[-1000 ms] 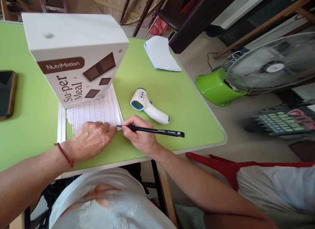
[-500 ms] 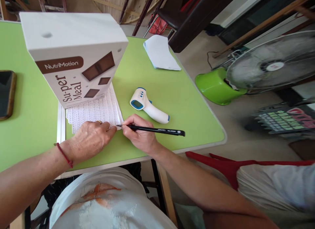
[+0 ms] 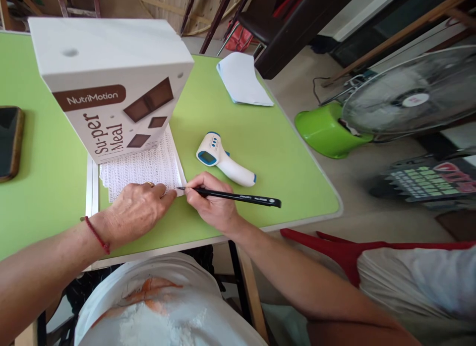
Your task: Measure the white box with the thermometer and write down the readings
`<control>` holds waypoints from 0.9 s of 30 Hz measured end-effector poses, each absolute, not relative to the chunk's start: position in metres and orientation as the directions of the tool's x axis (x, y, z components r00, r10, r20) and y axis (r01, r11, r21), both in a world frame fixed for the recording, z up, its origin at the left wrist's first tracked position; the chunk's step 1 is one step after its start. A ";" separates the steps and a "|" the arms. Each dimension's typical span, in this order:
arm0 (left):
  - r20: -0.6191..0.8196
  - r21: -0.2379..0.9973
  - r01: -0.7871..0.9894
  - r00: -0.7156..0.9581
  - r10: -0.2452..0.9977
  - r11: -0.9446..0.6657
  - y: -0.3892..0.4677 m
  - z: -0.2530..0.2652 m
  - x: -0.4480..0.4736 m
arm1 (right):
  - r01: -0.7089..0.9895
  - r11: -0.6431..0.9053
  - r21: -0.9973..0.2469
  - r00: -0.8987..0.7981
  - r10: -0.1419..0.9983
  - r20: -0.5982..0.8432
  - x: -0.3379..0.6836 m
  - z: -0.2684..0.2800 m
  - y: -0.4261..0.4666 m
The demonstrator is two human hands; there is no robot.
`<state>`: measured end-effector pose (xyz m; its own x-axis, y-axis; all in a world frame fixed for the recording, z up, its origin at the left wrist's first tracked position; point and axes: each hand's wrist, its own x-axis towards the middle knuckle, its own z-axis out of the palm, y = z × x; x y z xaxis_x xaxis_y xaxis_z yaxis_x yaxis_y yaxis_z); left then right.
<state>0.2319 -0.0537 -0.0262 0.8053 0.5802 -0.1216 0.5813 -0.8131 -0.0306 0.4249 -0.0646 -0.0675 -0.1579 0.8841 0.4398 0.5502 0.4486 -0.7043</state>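
Observation:
My right hand (image 3: pixel 212 203) is closed around a black pen (image 3: pixel 243 198), its tip against the right edge of a sheet of paper (image 3: pixel 148 172) covered in small rows of handwriting. My left hand (image 3: pixel 139 211) lies flat across the lower part of that sheet, fingertips close to the pen tip. A tall white carton (image 3: pixel 119 98) marked NutriMotion stands upright on the upper part of the papers and hides it. Just beyond my right hand, a white and blue infrared thermometer (image 3: pixel 225 160) rests on its side.
These things are on a green table (image 3: pixel 290 187). A smartphone (image 3: pixel 10 143) lies at its left, and folded white papers (image 3: pixel 244 79) at the far right corner. Beyond the right edge are a fan (image 3: pixel 414 99) and a green stool (image 3: pixel 323 130). Another person's clothed leg (image 3: pixel 416 281) shows at lower right.
The pen has shifted very slightly, with its tip a little further right along the sheet's edge. My left hand and the other things look the same.

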 end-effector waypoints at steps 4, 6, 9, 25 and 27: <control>-0.097 -0.020 0.577 0.811 0.576 -0.816 -0.053 -0.028 0.232 | 0.576 0.445 -0.686 -0.174 0.886 0.429 0.424 -0.066 -0.064; -0.073 -0.013 0.573 0.817 0.572 -0.820 -0.053 -0.029 0.231 | 0.574 0.442 -0.689 -0.177 0.889 0.423 0.424 -0.065 -0.064; -0.076 -0.024 0.572 0.817 0.572 -0.820 -0.053 -0.030 0.231 | 0.546 0.451 -0.706 -0.193 0.888 0.418 0.424 -0.064 -0.065; -0.087 -0.065 0.583 0.805 0.586 -0.810 -0.053 -0.030 0.231 | 0.544 0.399 -0.738 -0.118 0.907 0.403 0.426 -0.066 -0.065; -0.103 -0.066 0.586 0.801 0.589 -0.808 -0.053 -0.030 0.231 | 0.544 0.399 -0.738 -0.121 0.908 0.402 0.425 -0.066 -0.065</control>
<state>0.2310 -0.0528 -0.0299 0.8015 0.5891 -0.1029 0.5855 -0.8080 -0.0657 0.4253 -0.0646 -0.0664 -0.1207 0.9076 0.4021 0.5442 0.3993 -0.7379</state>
